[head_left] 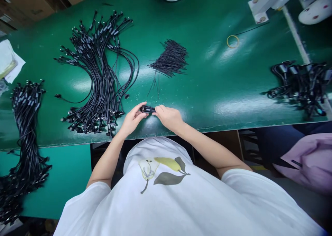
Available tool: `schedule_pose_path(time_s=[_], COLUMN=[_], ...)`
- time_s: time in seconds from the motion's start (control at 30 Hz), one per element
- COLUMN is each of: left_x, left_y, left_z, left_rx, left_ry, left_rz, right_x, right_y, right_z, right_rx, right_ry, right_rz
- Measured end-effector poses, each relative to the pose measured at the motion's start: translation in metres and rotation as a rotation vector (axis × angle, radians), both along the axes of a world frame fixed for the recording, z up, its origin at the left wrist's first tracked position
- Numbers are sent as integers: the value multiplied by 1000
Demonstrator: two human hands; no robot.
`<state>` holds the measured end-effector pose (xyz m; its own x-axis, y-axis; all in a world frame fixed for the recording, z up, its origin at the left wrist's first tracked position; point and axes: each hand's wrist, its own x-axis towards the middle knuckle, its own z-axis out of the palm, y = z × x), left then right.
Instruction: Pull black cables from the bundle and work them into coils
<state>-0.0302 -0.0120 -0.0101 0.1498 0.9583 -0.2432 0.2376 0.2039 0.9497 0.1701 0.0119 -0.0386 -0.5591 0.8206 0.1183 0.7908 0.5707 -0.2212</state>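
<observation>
The green counter holds a big bunch of cables near its left edge and a pile of thin ties in the middle. At the near edge, the left hand and right hand both pinch one small cable, folded up. It looks light and bendy, so it is best held by its ends.

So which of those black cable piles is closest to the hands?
The big fanned-out pile beside the left hand, which pinches a small black part; the far-left bundle, right-edge heap and short ties lie farther off.
</observation>
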Motion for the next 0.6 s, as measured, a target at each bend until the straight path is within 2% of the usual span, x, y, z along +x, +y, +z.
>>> schedule_pose_path(time_s=[0.23,0.43,0.5,0.6], left_x=[0,1,-5,-27], left_y=[-2,-5,-6,-14], left_z=[5,9,5,-6], left_rx=[19,94,142,244], left_ry=[-1,-36,18,307], left_rz=[11,-38,-50,53], right_x=[2,0,14,66], right_y=[-4,-6,1,16], right_z=[7,15,9,-6], right_rx=[1,22,13,26], right_ry=[-3,-19,-25,-21], right_rz=[-10,-13,-87,-352])
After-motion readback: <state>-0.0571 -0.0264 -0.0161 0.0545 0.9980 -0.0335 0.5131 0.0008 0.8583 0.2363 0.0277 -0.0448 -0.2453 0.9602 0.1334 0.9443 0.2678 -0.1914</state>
